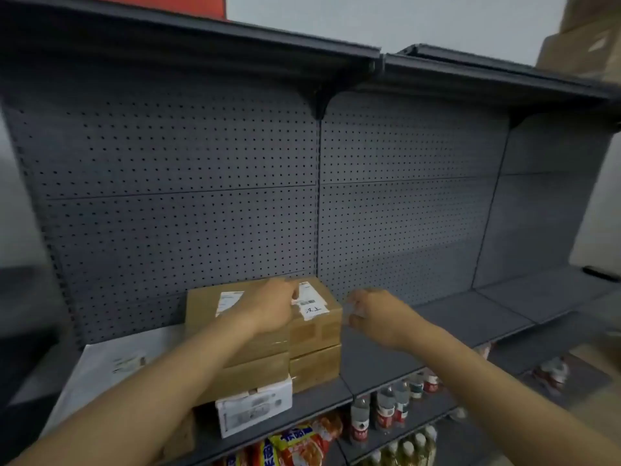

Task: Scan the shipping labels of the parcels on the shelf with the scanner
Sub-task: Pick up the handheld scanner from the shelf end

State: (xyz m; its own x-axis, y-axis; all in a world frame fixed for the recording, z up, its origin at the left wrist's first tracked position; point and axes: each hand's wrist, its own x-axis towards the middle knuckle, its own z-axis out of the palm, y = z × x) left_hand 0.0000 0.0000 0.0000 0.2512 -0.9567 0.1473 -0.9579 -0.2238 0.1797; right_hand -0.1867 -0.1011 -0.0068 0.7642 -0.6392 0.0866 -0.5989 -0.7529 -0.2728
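Parcels are stacked on the grey shelf point(447, 317). A large brown parcel point(205, 317) bears a white label point(229, 301). To its right lies a small brown parcel point(319, 331) with a shipping label point(311, 299) on top. My left hand point(268, 307) lies on that small parcel's top left edge, thumb on the label and fingers curled toward its far edge. My right hand point(376, 314) hovers blurred at the parcel's right side, fingers apart and holding nothing. No scanner is in view.
More brown boxes point(316, 368) and a white box point(255, 405) lie under the stack. A flat white mailer point(111, 364) lies to the left. The lower shelf holds water bottles point(386, 405) and snack packs point(302, 445). A perforated back panel point(201, 163) rises behind.
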